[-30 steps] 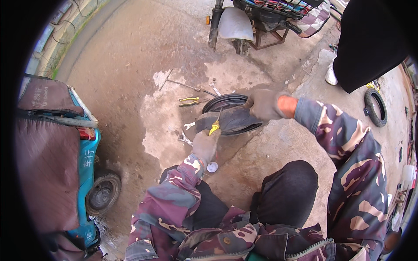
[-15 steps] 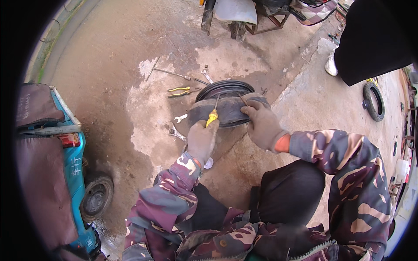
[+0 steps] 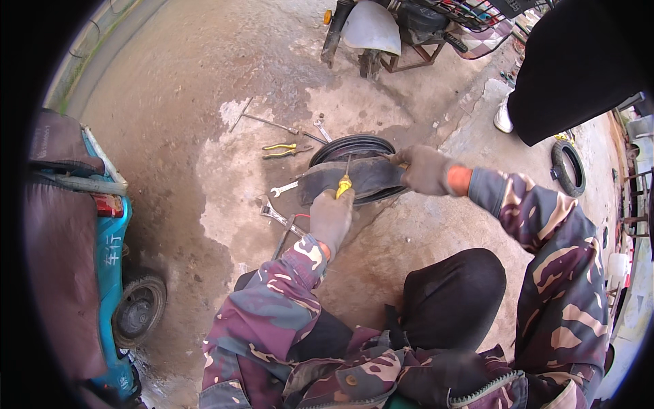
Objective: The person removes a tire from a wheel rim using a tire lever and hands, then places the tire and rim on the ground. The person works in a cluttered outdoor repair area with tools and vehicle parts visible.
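Observation:
A small black wheel with a dark rubber tyre is on the ground in front of me. My left hand, gloved, is closed round the yellow handle of a screwdriver. Its metal shaft reaches up over the tyre, and the tip is at the wheel's rim. At the tyre's right end, my gloved right hand is closed on a thin-shafted tool, mostly hidden by the fingers. Left of the wheel lie yellow-handled pliers, an open-ended wrench and an adjustable wrench.
A T-handled bar and another wrench lie beyond the wheel. A blue vehicle stands at the left, a motorcycle at the far side. A person in black stands far right, near a loose tyre.
My right hand has moved right and slightly up, along the tyre's edge. The left hand has shifted a little right with the screwdriver. The view has shifted slightly.

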